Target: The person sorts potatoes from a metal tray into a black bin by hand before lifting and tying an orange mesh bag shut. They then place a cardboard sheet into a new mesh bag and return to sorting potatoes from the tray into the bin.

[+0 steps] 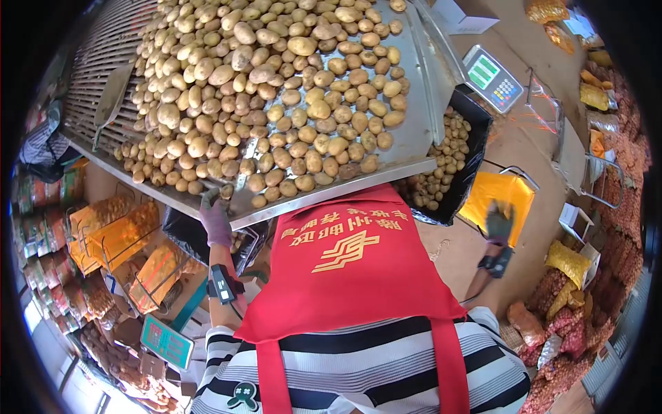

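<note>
A large heap of potatoes (318, 109) lies on the sloping metal sorting table (414, 83) before me. My left hand (215, 215), in a purple and grey glove, is at the table's front rim, its fingers closed around a small potato (226, 192). To the right, my right hand (499, 224), in a dark glove, hangs over an orange-yellow bag (483, 196) held on a metal frame. Its fingers look spread, pointing away from me, though blurred. Beneath the table's right end, a black-lined container (476, 131) holds small potatoes (448, 152).
A digital scale (492, 77) stands beyond the black-lined container. Another black liner (183, 234) hangs below my left hand. Filled orange bags (121, 238) stand at left, near a green scale display (167, 343). Stacked net sacks (562, 331) line the right side. A red apron (352, 269) covers my front.
</note>
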A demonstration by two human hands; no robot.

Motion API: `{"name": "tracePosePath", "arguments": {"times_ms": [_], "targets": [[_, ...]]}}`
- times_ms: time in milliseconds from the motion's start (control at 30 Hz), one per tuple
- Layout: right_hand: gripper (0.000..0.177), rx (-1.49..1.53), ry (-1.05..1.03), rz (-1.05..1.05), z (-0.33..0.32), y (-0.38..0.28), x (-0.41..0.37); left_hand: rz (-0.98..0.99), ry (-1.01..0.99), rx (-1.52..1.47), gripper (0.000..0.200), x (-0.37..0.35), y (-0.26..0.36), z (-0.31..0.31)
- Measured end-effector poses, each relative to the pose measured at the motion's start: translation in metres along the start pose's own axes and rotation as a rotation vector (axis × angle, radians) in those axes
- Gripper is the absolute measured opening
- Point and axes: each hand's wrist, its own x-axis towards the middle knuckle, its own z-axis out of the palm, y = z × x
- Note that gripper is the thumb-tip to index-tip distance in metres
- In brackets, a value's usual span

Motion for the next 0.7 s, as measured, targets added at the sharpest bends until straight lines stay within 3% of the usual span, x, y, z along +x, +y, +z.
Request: {"name": "tracePosePath", "arguments": {"times_ms": [67, 133, 200, 233, 267, 300, 367, 400, 433, 467, 567, 633, 700], "targets": [[0.038, -0.072, 0.576, -0.123, 0.086, -0.015, -0.027, -0.035, -0.029, 0.202, 0.033, 0.005, 0.002, -0.011], [0.044, -1.066, 0.172, -0.492, 0.079, 0.013, -0.003, -0.104, -0.09, 0.136, 0.035, 0.008, 0.001, -0.008], [0.044, -0.941, -0.158, -0.256, 0.181, 0.066, -0.007, -0.234, -0.251, 0.003, 0.041, 0.013, -0.006, 0.003], [0.039, -0.928, -0.169, -0.185, 0.239, 0.105, -0.023, -0.153, -0.182, 0.126, 0.047, 0.016, -0.017, 0.007], [0.034, -1.15, -0.37, -0.35, 0.262, 0.133, -0.013, -0.153, -0.177, 0.12, 0.047, 0.021, -0.029, 0.008], [0.031, -1.4, -0.376, -0.423, 0.292, 0.16, -0.009, -0.102, -0.142, 0.173, 0.049, 0.027, -0.04, 0.005], [0.033, -1.472, -0.359, -0.475, 0.329, 0.205, 0.008, -0.055, -0.097, 0.222, 0.051, 0.024, -0.036, 0.003], [0.033, -1.474, -0.372, -0.472, 0.338, 0.215, 0.025, -0.198, -0.254, 0.115, 0.055, 0.016, -0.016, 0.005], [0.034, -1.312, -0.343, -0.321, 0.344, 0.23, 0.044, -0.34, -0.408, 0.002, 0.059, 0.006, 0.002, 0.007], [0.034, -1.145, -0.293, -0.187, 0.351, 0.245, 0.063, -0.353, -0.471, 0.01, 0.059, 0.0, 0.013, 0.012], [0.036, -0.85, -0.274, 0.025, 0.352, 0.255, 0.097, -0.415, -0.514, 0.094, 0.062, -0.013, 0.031, 0.036], [0.038, -0.752, -0.319, 0.107, 0.343, 0.248, 0.108, -0.457, -0.395, -0.126, 0.061, -0.022, 0.04, 0.053], [0.039, -0.69, -0.355, 0.185, 0.33, 0.238, 0.109, -0.493, -0.402, -0.223, 0.06, -0.032, 0.061, 0.067]]}}
